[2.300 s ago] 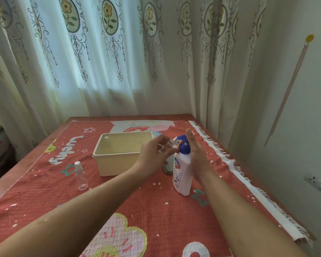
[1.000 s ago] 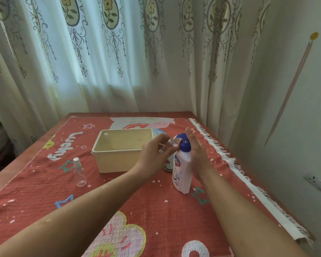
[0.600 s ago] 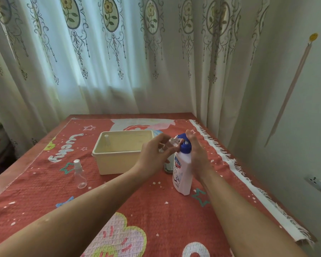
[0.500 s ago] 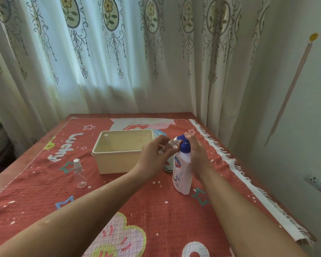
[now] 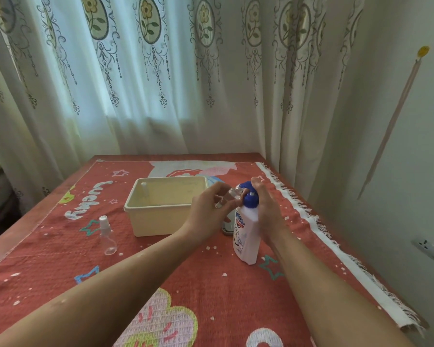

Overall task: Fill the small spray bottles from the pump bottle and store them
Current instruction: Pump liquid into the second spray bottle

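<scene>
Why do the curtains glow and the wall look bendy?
Head view: daylight shines through the curtains; the wide lens bends the wall at the edges; the right hand by the pump bottle looks slightly blurred; the left hand's spray bottle barely shows.

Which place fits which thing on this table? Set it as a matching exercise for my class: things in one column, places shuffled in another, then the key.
Things
1. white plastic pump bottle with blue pump head
2. cream rectangular plastic box
3. capped clear plastic spray bottle
4. tilted small clear plastic bottle

Places
A. pinched by fingers of the left hand, at the pump nozzle
B. on the red cloth, left of the box
C. upright against the right hand
D. mid-table, a small bottle standing inside

Pairs: 1-C, 2-D, 3-B, 4-A
</scene>
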Demonstrator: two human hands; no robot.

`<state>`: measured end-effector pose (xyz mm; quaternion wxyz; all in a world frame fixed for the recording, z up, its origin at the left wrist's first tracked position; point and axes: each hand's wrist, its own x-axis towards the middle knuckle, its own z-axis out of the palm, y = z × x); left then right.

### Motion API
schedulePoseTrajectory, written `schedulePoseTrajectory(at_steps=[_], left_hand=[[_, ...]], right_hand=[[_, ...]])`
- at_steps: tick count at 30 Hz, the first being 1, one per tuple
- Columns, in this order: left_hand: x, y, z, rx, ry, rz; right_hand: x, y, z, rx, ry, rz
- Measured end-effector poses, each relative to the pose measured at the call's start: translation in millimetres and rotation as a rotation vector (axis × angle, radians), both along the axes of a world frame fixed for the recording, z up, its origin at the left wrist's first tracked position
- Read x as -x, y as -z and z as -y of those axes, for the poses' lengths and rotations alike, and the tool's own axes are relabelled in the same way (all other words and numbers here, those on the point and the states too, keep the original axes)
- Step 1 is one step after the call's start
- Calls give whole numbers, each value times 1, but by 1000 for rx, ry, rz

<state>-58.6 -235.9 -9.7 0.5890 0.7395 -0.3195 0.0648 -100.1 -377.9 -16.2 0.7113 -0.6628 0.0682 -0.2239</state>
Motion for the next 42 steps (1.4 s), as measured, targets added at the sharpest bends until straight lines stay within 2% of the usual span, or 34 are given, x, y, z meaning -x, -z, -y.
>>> schedulePoseTrajectory(at_steps=[12,28,35,42], left_hand=[[-5,13,1,-6,-7,-19],[3,28,12,177,-30,-117],[4,24,10,176,-48,-121],[5,22,12,177,-69,-100]], right_hand=[[-2,1,1,-3,-7,14],[-9,7,5,-3,-31,26],[-9,7,8,-156,-16,33],[-11,9,7,-192,0,23]])
